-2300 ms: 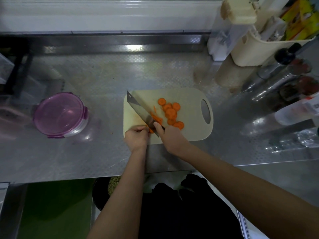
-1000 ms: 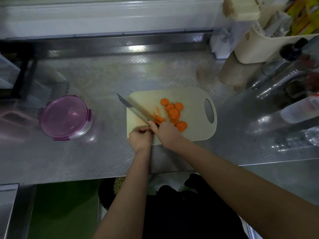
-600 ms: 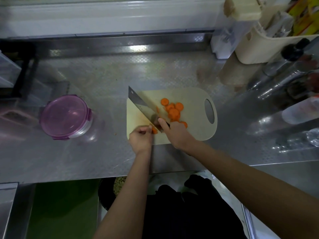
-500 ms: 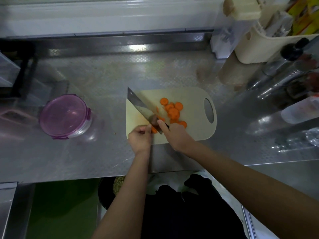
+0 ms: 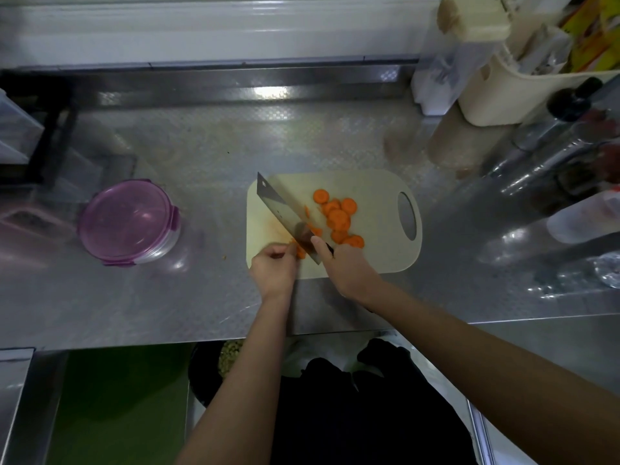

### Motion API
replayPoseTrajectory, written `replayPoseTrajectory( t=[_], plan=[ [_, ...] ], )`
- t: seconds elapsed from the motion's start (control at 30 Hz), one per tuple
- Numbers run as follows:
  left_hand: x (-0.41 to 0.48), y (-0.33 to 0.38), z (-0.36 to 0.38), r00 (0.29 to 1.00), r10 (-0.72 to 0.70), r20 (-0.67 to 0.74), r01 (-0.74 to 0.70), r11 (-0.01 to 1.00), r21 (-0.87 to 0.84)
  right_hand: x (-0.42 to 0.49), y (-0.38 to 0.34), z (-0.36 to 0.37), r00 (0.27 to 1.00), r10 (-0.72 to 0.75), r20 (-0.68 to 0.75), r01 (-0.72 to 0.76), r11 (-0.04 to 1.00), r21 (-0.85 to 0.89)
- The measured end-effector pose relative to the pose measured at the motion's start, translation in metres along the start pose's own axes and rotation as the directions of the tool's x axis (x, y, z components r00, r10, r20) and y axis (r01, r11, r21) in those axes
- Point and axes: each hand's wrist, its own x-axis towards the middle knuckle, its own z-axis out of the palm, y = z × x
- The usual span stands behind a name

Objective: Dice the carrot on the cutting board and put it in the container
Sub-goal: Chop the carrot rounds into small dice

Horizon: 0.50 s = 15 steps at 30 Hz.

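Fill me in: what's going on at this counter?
A person is cutting carrot on the cutting board. The right hand grips the cleaver; the left hand holds the carrot piece beside the blade. Cut rounds lie right of the blade. The purple-lidded container sits closed, left of the board.
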Motion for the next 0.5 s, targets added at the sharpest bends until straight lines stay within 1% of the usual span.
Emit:
replayPoseTrajectory(
  t=[0.1, 0.2, 0.3, 0.43, 0.5],
  plan=[
    [0.0012, 0.0031, 0.0012, 1.0, -0.014, 0.002, 0.013, 1.0, 0.025, 0.001, 0.0024, 0.0013, 0.999, -0.027, -0.041, 0.028, 0.999, 0.021],
    [0.0017, 0.006, 0.0006, 1.0, 0.014, -0.004, -0.013, 0.996, 0.083, -0.0008, 0.0009, 0.0004, 0.998, -0.01, -0.07, 0.015, 0.997, 0.07],
    [0.0, 0.0077, -0.0009, 0.999, 0.031, -0.006, -0.03, 0.991, 0.13, -0.0049, -0.0001, -0.001, 0.998, -0.033, -0.047, 0.035, 0.999, 0.04],
    [0.0009, 0.006, -0.0015, 1.0, 0.015, 0.006, -0.015, 0.994, 0.108, -0.0064, 0.0006, -0.0012, 0.999, -0.032, -0.019, 0.033, 0.998, 0.045],
    [0.0003, 0.0063, -0.0018, 1.0, 0.016, 0.007, -0.017, 0.994, 0.109, -0.0026, 0.0025, 0.0029, 0.997, -0.067, -0.036, 0.067, 0.997, 0.024]
  ],
)
